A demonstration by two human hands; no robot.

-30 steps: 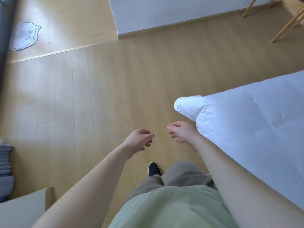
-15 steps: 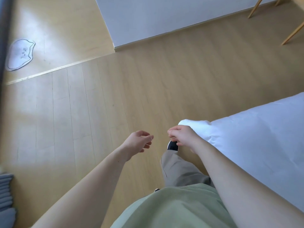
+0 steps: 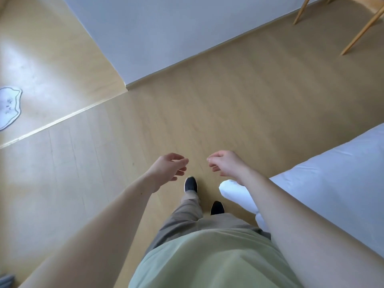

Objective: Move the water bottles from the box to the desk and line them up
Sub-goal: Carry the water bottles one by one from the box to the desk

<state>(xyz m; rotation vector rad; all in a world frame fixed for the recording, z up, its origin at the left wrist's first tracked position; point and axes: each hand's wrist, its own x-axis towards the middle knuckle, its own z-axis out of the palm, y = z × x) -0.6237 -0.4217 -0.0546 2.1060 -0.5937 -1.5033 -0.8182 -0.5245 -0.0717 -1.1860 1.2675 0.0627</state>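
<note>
Hands held out ahead of me, left [image 3: 169, 167] and right [image 3: 225, 164], fingers loosely curled and carrying nothing, probably because I am walking over the wooden floor [image 3: 207, 111] beside the bed [image 3: 332, 183]; no bottles, box or tabletop in sight.

From my feed the room is bright with soft daylight, which seems to come from the left: a pale sheen washes over the wooden floor [image 3: 62, 167] there and bleaches the boards. Shadows are faint, only a soft darkening under the shoes [image 3: 190, 184]. The white bedding [image 3: 324, 183] runs close to overexposed. Wide-angle bending curves the wall [image 3: 166, 34] line and stretches my forearms at the lower edge. Everything looks slightly soft.
</note>
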